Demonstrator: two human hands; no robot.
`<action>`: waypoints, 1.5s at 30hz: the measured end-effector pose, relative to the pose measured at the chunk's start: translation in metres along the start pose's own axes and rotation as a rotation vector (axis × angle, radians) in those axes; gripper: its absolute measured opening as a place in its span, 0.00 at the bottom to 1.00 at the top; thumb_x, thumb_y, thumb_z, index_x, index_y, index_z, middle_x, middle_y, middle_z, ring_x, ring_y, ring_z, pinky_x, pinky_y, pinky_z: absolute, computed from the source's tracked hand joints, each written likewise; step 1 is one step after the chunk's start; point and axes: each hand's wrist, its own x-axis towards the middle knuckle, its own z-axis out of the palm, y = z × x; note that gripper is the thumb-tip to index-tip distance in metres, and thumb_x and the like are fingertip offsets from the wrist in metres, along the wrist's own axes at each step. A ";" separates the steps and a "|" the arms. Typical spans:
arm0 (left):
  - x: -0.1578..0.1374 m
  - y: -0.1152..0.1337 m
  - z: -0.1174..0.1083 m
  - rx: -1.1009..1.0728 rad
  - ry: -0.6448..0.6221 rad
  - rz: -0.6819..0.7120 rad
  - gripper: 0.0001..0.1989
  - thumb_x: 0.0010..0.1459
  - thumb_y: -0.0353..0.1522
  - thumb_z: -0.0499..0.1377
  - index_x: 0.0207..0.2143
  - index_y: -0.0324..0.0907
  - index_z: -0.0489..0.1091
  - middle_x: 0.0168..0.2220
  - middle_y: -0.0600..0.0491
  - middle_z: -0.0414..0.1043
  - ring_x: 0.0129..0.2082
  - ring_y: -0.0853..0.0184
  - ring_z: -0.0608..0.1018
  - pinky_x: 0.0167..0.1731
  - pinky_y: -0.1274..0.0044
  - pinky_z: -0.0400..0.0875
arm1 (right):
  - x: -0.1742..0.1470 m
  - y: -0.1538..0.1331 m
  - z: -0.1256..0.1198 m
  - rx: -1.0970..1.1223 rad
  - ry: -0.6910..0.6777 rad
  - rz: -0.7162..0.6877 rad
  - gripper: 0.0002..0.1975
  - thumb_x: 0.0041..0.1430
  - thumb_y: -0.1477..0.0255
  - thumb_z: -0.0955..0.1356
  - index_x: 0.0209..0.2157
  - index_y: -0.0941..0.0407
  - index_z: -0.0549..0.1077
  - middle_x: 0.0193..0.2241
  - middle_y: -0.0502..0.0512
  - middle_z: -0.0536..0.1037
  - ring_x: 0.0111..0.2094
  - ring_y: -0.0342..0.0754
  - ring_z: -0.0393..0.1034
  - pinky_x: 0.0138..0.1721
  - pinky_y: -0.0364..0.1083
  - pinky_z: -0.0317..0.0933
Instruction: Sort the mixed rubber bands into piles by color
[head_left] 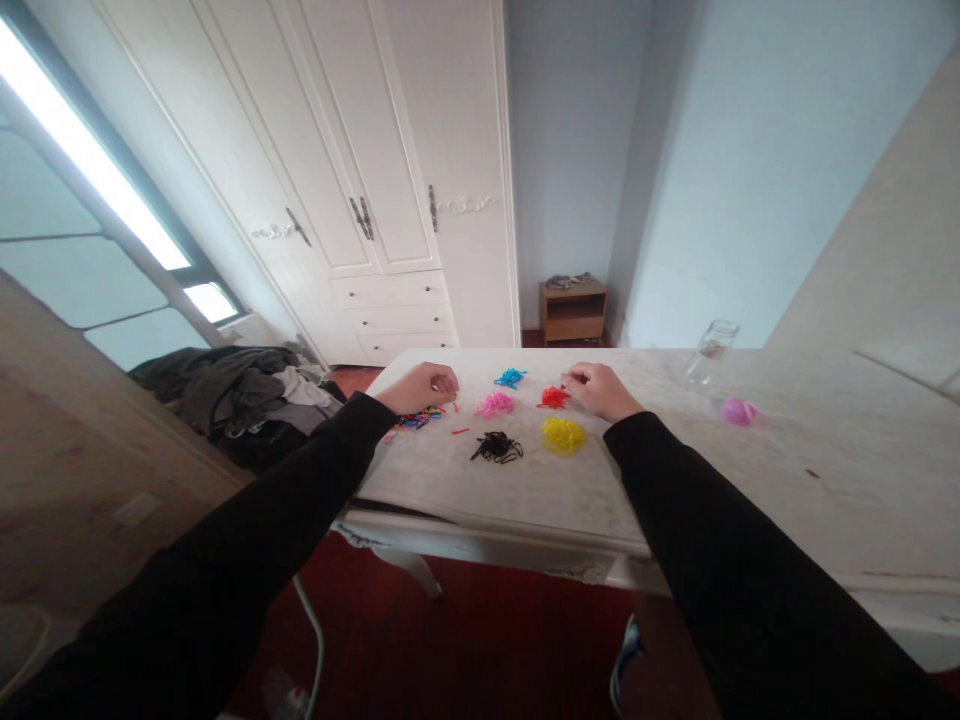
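My left hand point(433, 385) hovers at the table's left side with fingers curled together; whatever they pinch is too small to make out. Below it lies a mixed-colour heap of rubber bands point(420, 418), partly hidden by the hand and sleeve. My right hand point(600, 388) has its fingertips pressed together at the right edge of the red rubber bands point(553, 398); anything in them is hidden. Between my hands are separate piles of blue rubber bands point(510, 378), pink rubber bands point(494, 404), black rubber bands point(496, 448) and yellow rubber bands point(563, 436). One loose red band point(460, 431) lies near the black pile.
The white table point(750, 500) extends far to the right. A clear glass bottle point(709, 355) and a small pink translucent object point(739, 411) stand there. Dark clothes point(232, 400) are heaped off the left end. Behind are a white wardrobe point(397, 130) and a wooden nightstand point(574, 312).
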 end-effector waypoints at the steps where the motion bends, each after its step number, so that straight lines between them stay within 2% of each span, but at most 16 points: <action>1: 0.000 0.002 0.002 0.008 -0.007 -0.001 0.08 0.48 0.35 0.65 0.31 0.40 0.77 0.28 0.52 0.80 0.28 0.66 0.79 0.31 0.78 0.71 | 0.000 0.000 0.000 -0.003 -0.002 -0.001 0.16 0.60 0.64 0.65 0.22 0.57 0.74 0.24 0.56 0.76 0.28 0.48 0.65 0.33 0.47 0.55; 7: -0.002 0.004 0.005 0.204 -0.014 0.011 0.07 0.48 0.30 0.61 0.30 0.41 0.79 0.29 0.53 0.82 0.31 0.66 0.81 0.33 0.79 0.70 | -0.001 0.000 0.000 -0.008 -0.031 0.013 0.17 0.60 0.64 0.65 0.22 0.57 0.74 0.23 0.55 0.76 0.28 0.48 0.65 0.33 0.47 0.55; 12: -0.004 0.007 0.001 0.205 -0.001 0.009 0.08 0.50 0.32 0.61 0.32 0.41 0.79 0.31 0.52 0.82 0.32 0.64 0.81 0.34 0.78 0.71 | -0.001 0.002 0.002 0.005 -0.032 0.020 0.16 0.59 0.64 0.65 0.23 0.58 0.76 0.27 0.58 0.80 0.31 0.50 0.68 0.34 0.48 0.56; 19: -0.003 0.003 0.011 0.196 -0.065 0.043 0.09 0.52 0.36 0.64 0.34 0.42 0.80 0.37 0.51 0.83 0.37 0.63 0.82 0.40 0.76 0.72 | -0.001 0.002 0.001 -0.011 -0.067 0.029 0.17 0.60 0.64 0.65 0.24 0.58 0.76 0.26 0.59 0.80 0.30 0.49 0.68 0.34 0.48 0.56; 24: -0.004 0.005 0.014 0.258 -0.122 0.085 0.09 0.56 0.33 0.59 0.35 0.42 0.78 0.36 0.53 0.83 0.37 0.65 0.81 0.42 0.75 0.72 | -0.001 0.001 0.000 -0.037 -0.086 0.018 0.17 0.61 0.65 0.65 0.23 0.58 0.75 0.26 0.58 0.79 0.30 0.48 0.67 0.33 0.46 0.55; 27: -0.009 0.013 0.014 0.297 -0.089 0.123 0.09 0.57 0.31 0.55 0.36 0.42 0.76 0.36 0.52 0.81 0.38 0.65 0.80 0.43 0.75 0.72 | -0.001 0.000 -0.001 -0.050 -0.098 0.002 0.17 0.61 0.65 0.65 0.23 0.58 0.75 0.24 0.56 0.78 0.29 0.47 0.66 0.33 0.46 0.55; 30: -0.017 0.022 0.014 0.211 -0.053 0.142 0.09 0.59 0.30 0.54 0.37 0.41 0.73 0.35 0.51 0.80 0.36 0.66 0.79 0.40 0.76 0.72 | -0.001 0.000 -0.002 -0.047 -0.097 0.002 0.17 0.61 0.65 0.65 0.23 0.58 0.76 0.25 0.57 0.79 0.29 0.47 0.67 0.33 0.45 0.55; 33: -0.026 0.029 0.018 0.106 -0.098 0.158 0.06 0.61 0.32 0.56 0.37 0.41 0.73 0.34 0.52 0.80 0.34 0.67 0.80 0.38 0.77 0.72 | -0.001 0.000 -0.002 -0.034 -0.086 0.010 0.15 0.61 0.67 0.65 0.25 0.59 0.78 0.28 0.58 0.81 0.30 0.48 0.69 0.34 0.45 0.57; 35: -0.033 0.032 0.023 0.119 -0.108 0.189 0.05 0.61 0.33 0.59 0.34 0.40 0.73 0.33 0.51 0.79 0.34 0.67 0.79 0.38 0.78 0.71 | -0.001 0.000 -0.001 -0.027 -0.075 0.009 0.15 0.61 0.67 0.66 0.26 0.59 0.78 0.30 0.59 0.82 0.32 0.49 0.71 0.36 0.46 0.58; 41: -0.045 0.038 0.034 0.179 -0.023 0.244 0.06 0.60 0.31 0.60 0.31 0.40 0.74 0.31 0.52 0.78 0.31 0.69 0.77 0.36 0.79 0.69 | -0.001 -0.002 -0.001 -0.038 -0.071 0.002 0.15 0.61 0.67 0.65 0.26 0.59 0.79 0.30 0.59 0.82 0.32 0.49 0.71 0.36 0.46 0.58; 45: -0.043 0.033 0.020 0.258 0.056 0.197 0.05 0.56 0.29 0.59 0.29 0.40 0.75 0.28 0.54 0.77 0.29 0.70 0.76 0.33 0.80 0.67 | -0.002 -0.002 -0.002 -0.035 -0.067 0.012 0.15 0.60 0.66 0.65 0.25 0.59 0.78 0.29 0.59 0.81 0.31 0.49 0.70 0.36 0.46 0.58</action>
